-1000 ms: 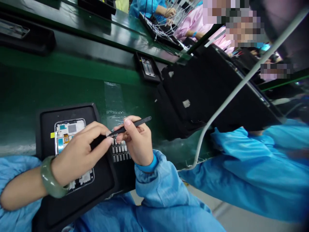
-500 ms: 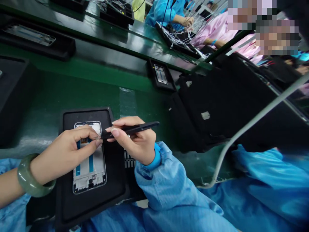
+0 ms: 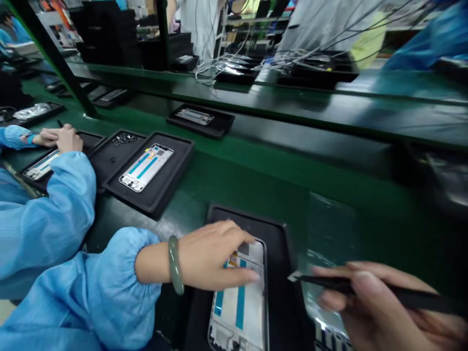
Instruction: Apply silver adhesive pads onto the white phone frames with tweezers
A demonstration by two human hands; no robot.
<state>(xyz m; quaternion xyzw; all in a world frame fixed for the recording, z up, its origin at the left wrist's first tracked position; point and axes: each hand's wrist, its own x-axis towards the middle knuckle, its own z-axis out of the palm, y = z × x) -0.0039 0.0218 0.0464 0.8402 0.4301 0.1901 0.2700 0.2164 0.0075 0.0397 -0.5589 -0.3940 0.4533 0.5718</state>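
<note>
My left hand (image 3: pixel 215 257), with a pale green jade bangle (image 3: pixel 176 265) on the wrist, lies over a phone frame (image 3: pixel 239 302) and its fingertips touch the frame's upper part. The frame has blue strips and a small orange flex part, and it sits in a black tray (image 3: pixel 248 217). My right hand (image 3: pixel 380 304), at the lower right edge, grips black tweezers (image 3: pixel 340 285), whose tip points left, a little apart from the frame. A strip of small metal parts (image 3: pixel 329 336) lies under that hand, partly hidden.
A clear plastic sheet (image 3: pixel 329 234) lies on the green bench (image 3: pixel 256 180) beside the tray. To the left, a co-worker's hands (image 3: pixel 60 139) and blue sleeve (image 3: pixel 47 209) work by several black trays, including one with a phone frame (image 3: pixel 146 168). A shelf with trays and white cables runs behind.
My head has turned, so the whole scene has swung around and more of the line shows. My hands now sit low and right. The tweezers stay in my right hand, apart from the frame.
</note>
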